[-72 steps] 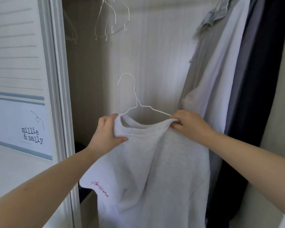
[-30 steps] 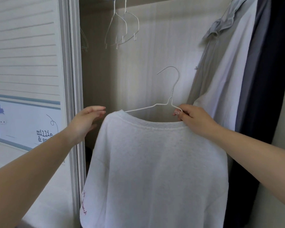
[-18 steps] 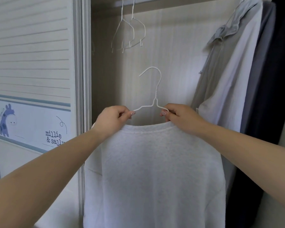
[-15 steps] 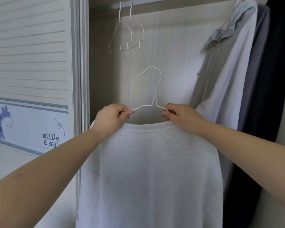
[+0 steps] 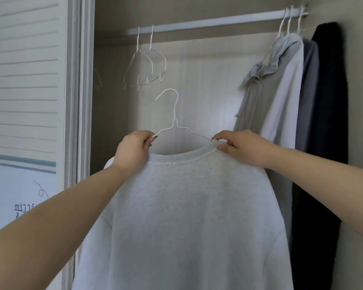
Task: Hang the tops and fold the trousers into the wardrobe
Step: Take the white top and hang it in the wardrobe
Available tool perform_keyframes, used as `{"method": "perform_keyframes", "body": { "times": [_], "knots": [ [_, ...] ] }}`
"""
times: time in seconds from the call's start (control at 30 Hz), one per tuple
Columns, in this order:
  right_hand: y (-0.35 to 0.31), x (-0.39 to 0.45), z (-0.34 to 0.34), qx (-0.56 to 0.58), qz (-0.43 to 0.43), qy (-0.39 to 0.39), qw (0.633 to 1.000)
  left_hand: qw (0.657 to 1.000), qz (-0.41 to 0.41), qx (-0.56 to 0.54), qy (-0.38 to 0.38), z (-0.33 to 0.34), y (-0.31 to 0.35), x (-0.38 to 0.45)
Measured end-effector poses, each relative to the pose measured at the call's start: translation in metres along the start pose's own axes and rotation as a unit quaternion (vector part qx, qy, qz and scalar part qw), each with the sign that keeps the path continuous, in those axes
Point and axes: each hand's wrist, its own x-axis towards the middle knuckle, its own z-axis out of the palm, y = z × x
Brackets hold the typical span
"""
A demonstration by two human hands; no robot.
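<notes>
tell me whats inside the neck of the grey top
A white wire hanger sits inside the grey top; its hook and upper arms show above the collar. The arm ends and any lower bar are covered by fabric and both hands.

Sweatshirt (image 5: 187,216) pale heather grey; hanger (image 5: 173,120) white; hung tops: light grey (image 5: 258,105), white (image 5: 281,114), slate (image 5: 307,97), black (image 5: 327,101).

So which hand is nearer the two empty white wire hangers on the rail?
Left. The left hand holds the sweatshirt's hanger almost directly below the two empty white wire hangers; the right hand grips further right, toward the hung clothes.
</notes>
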Motion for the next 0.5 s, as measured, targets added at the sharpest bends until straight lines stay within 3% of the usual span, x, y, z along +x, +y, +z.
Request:
{"method": "perform_keyframes", "body": {
  "times": [0.17,0.37,0.5],
  "knots": [
    [0.024,0.03,-0.033,-0.079,0.01,0.017,0.997,0.998,-0.025,-0.05,0.027,0.024,0.006,0.055],
    [0.056,0.067,-0.068,-0.031,0.028,0.119,0.992,0.993,-0.059,-0.101,0.003,0.068,0.035,0.122],
    [0.081,0.104,-0.105,-0.03,0.053,0.182,0.981,0.972,-0.068,-0.224,-0.024,0.09,0.073,0.156]
  ]
}}
